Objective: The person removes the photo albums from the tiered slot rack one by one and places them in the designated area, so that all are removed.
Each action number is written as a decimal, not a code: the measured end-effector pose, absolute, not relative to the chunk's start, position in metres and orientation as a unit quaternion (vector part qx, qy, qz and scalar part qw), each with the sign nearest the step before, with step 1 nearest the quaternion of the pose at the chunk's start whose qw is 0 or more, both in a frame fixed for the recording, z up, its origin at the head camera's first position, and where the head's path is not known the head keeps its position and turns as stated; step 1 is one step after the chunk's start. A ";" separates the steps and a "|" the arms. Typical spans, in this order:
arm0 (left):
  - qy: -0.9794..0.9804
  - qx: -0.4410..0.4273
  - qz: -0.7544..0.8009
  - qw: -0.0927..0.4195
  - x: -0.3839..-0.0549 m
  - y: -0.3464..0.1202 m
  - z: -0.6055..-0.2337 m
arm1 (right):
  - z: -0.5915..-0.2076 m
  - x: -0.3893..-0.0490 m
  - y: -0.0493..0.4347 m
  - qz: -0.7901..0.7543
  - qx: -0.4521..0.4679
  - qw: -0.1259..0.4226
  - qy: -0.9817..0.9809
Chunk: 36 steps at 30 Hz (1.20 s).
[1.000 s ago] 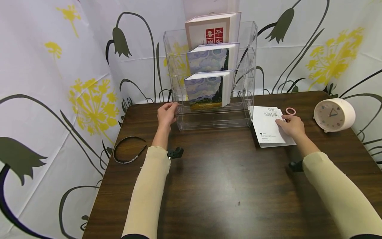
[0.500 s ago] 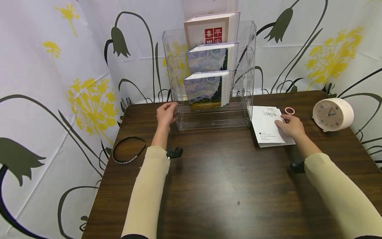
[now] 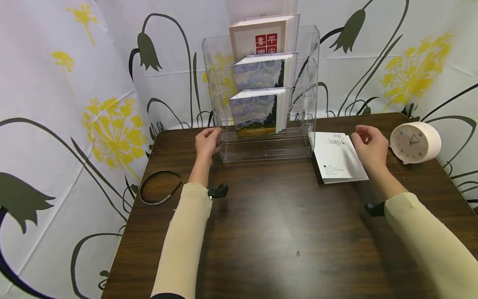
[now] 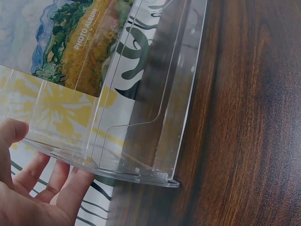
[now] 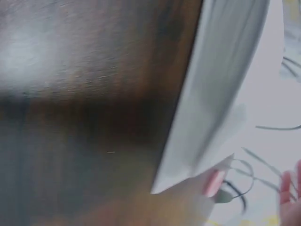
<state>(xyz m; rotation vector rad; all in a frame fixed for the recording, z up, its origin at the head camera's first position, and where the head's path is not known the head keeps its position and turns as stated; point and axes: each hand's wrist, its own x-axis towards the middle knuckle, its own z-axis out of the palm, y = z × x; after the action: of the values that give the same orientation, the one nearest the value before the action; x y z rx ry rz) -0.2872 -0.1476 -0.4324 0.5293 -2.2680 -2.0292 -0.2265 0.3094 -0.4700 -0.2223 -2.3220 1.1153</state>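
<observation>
My left hand (image 3: 207, 142) grips the left side of a clear acrylic display rack (image 3: 267, 158). In the left wrist view its thumb (image 4: 18, 129) is at the side wall's edge, with the other fingers along the outside. A photo album (image 3: 254, 114) with a painted landscape cover stands in the rack's lower tier. My right hand (image 3: 373, 149) is raised just right of a white booklet (image 3: 334, 160), fingers loosely curved and holding nothing. The booklet's blurred pages (image 5: 221, 94) fill much of the right wrist view, with that hand's fingertips (image 5: 286, 188) at the edge.
Above stand a similar album (image 3: 259, 74) and a beige book (image 3: 244, 41) with red characters. A pink ring (image 3: 366, 138) lies behind my right hand, beside a round clock (image 3: 414, 142). A black headband (image 3: 143, 187) lies at the left of the wooden table (image 3: 261, 232).
My right hand has let go of the booklet's right edge and moved up and slightly right. The left hand stays at the rack, and the booklet has not moved.
</observation>
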 end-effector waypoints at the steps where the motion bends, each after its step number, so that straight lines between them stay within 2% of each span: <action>1: -0.734 0.171 -0.657 0.026 -0.287 -0.148 -0.432 | -0.466 -0.227 0.306 0.424 -0.070 0.310 -0.848; 3: -0.734 0.171 -0.657 0.025 -0.287 -0.148 -0.432 | -0.458 -0.229 0.299 0.439 -0.032 0.366 -0.820; 5: -0.733 0.173 -0.658 0.024 -0.287 -0.149 -0.432 | -0.448 -0.231 0.289 0.455 0.008 0.401 -0.795; 10: -0.732 0.172 -0.658 0.028 -0.286 -0.150 -0.432 | -0.420 -0.233 0.257 0.468 0.098 0.412 -0.776; 15: -0.736 0.169 -0.655 0.029 -0.287 -0.150 -0.432 | -0.396 -0.233 0.220 0.477 0.130 0.367 -0.788; 20: -0.736 0.168 -0.655 0.031 -0.287 -0.148 -0.432 | -0.407 -0.258 0.206 0.474 0.149 0.280 -0.821; 24: -0.734 0.168 -0.657 0.034 -0.287 -0.147 -0.432 | -0.407 -0.266 0.191 0.480 0.138 0.213 -0.840; 36: -0.734 0.167 -0.657 0.033 -0.288 -0.148 -0.433 | -0.413 -0.285 0.160 0.508 0.069 0.143 -0.847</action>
<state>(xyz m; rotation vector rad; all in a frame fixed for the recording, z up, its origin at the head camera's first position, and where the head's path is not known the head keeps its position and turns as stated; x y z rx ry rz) -0.2879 -0.1478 -0.4332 0.5144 -2.2591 -2.0214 -0.2846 0.1598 -0.4125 0.1976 -2.4419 1.4649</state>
